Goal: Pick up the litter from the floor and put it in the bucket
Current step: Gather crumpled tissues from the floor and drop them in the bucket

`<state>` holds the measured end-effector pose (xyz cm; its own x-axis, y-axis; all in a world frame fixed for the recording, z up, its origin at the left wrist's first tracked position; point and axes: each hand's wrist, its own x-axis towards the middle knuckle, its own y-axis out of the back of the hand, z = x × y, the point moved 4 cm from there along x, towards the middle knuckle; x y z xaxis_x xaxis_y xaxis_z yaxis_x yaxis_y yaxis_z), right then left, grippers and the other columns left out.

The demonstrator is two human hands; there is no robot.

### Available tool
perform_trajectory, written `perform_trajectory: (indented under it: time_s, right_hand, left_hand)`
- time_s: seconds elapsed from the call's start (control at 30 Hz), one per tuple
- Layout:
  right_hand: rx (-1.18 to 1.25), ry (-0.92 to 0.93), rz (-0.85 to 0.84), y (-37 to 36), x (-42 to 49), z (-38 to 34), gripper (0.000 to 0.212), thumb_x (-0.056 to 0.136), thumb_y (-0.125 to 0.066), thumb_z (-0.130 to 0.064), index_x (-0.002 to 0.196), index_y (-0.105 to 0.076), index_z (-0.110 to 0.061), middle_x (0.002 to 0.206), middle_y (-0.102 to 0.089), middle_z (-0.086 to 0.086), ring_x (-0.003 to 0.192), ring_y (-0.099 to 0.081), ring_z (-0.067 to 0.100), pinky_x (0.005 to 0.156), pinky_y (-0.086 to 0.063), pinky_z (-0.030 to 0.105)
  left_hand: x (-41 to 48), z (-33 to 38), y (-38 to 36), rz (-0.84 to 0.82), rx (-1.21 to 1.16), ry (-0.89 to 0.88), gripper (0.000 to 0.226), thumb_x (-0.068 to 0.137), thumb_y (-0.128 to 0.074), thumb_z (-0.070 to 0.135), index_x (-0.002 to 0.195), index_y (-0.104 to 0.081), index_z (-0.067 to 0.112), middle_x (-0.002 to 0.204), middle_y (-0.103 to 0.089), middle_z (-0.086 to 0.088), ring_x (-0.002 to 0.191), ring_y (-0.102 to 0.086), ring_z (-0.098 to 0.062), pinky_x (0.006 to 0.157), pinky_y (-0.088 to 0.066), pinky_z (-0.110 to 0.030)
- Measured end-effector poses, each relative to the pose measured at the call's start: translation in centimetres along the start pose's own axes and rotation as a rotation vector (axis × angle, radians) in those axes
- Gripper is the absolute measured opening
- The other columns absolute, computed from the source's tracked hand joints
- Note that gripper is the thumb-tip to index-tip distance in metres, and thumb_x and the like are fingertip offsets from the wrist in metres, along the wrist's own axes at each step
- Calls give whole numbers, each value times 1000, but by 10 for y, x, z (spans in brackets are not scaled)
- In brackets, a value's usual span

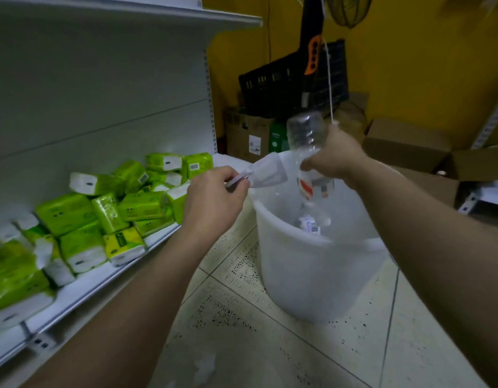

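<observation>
A translucent white bucket (306, 264) stands on the tiled floor in the middle of the view. Over its rim my right hand (333, 156) grips a clear plastic bottle (305, 135), held neck down with its red and white label inside the bucket's mouth. My left hand (214, 194) pinches a crumpled white paper wrapper (267, 170) that sticks out over the bucket's left rim. At the bucket's bottom lies a small piece of litter (309, 224) with a printed label.
A white shop shelf (82, 287) on the left holds several green tissue packs (136, 205). Cardboard boxes (404, 149) and a black crate (292, 85) stand by the yellow back wall. A white string (327, 68) hangs down near my right hand.
</observation>
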<state>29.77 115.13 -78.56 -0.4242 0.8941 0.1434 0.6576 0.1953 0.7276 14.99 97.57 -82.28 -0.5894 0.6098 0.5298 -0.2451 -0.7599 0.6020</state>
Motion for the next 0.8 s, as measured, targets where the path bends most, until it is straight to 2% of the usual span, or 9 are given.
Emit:
perform_trajectory:
  time_s: [0.07,0.13,0.23,0.3,0.37,0.43,0.53,0.67,0.8]
  right_hand:
    - [-42,-97,-113,-14,1,19,78,74,-78,-21,138,-35,-11,129,-52,14,112,-53,33,86,-49,45]
    - [16,-136,-157,-23,2,31,69,80,-73,-21,138,-37,-12,131,-50,15,115,-50,33,91,-45,46]
    - [166,-102,-67,-24,9,36,57,86,-65,-21,138,-40,-15,133,-51,14,116,-52,32,99,-45,46]
    - [204,-40,18,-23,13,31,51,88,-59,-14,136,-43,-21,130,-54,12,107,-57,30,91,-52,42]
    - [194,27,56,-28,13,25,50,88,-56,-8,134,-46,-25,129,-56,10,97,-59,25,79,-55,36]
    - [171,57,41,-36,11,22,51,88,-58,-8,134,-47,-25,131,-55,8,99,-59,25,81,-55,36]
    - [121,91,-77,-50,7,22,56,85,-64,-13,137,-46,-24,133,-54,8,110,-56,26,94,-51,42]
    - [27,201,-203,-66,-4,10,58,83,-68,-18,137,-46,-24,135,-54,5,116,-54,24,99,-47,41]
    - [-102,421,-179,-80,-16,-25,54,84,-67,-25,134,-48,-27,130,-58,0,115,-54,18,98,-46,37]
  left_hand:
    - [4,10,-10,-11,37,-33,14,81,-62,34,68,-63,28,59,-58,12,57,-51,-4,48,-32,-20]
    - [7,19,-26,-49,55,-70,12,82,-62,31,75,-68,24,72,-67,4,69,-59,-14,59,-45,-28]
    - [11,26,-57,-164,113,-65,17,84,-59,34,86,-72,23,83,-71,0,80,-64,-23,67,-51,-33]
    - [11,26,-80,-259,180,-41,23,85,-57,38,98,-72,26,96,-72,0,93,-64,-23,75,-49,-32]
    - [11,23,-100,-356,194,-35,39,85,-54,49,117,-64,28,121,-65,3,117,-55,-22,101,-39,-38]
    - [8,19,-109,-416,233,-67,53,84,-49,58,128,-54,30,136,-55,5,131,-42,-17,116,-16,-45]
    - [1,7,-99,-401,256,-140,56,83,-48,61,131,-51,30,140,-50,6,133,-39,-15,118,-9,-48]
    - [-7,-22,-59,-277,201,-171,52,84,-55,54,128,-54,25,134,-56,1,125,-45,-22,108,-33,-42]
    - [-23,-70,-25,-223,179,-67,52,83,-63,48,128,-54,23,131,-56,-2,124,-45,-24,104,-36,-37]
